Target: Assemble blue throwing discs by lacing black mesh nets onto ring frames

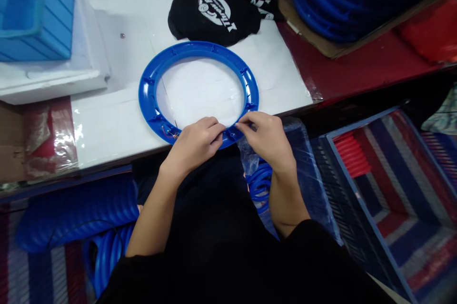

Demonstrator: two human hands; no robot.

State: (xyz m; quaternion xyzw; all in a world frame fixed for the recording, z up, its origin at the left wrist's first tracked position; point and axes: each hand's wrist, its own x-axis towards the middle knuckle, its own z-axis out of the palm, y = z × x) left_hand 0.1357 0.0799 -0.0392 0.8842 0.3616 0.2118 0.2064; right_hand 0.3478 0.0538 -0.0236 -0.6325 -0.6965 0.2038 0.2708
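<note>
A blue plastic ring (199, 47) lies on the white-covered table with its hollow, ribbed side up. Thin wires (173, 135), red among them, show in its channel at the near left. My left hand (200, 141) is closed in a pinch over the ring's near edge. Close by on the right, my right hand (267, 138) pinches at the same rim, thumb and forefinger together. Whatever sits between the fingertips is too small to make out. Part of the ring's near side is hidden under my hands.
Black printed fabric pieces (214, 11) lie behind the ring. Blue rings (332, 4) fill a cardboard box at the back right. A light-blue bin (53, 23) stands on white foam at the left. Below the table are a striped-lined crate (360, 204) with red rings and more blue rings (78, 208).
</note>
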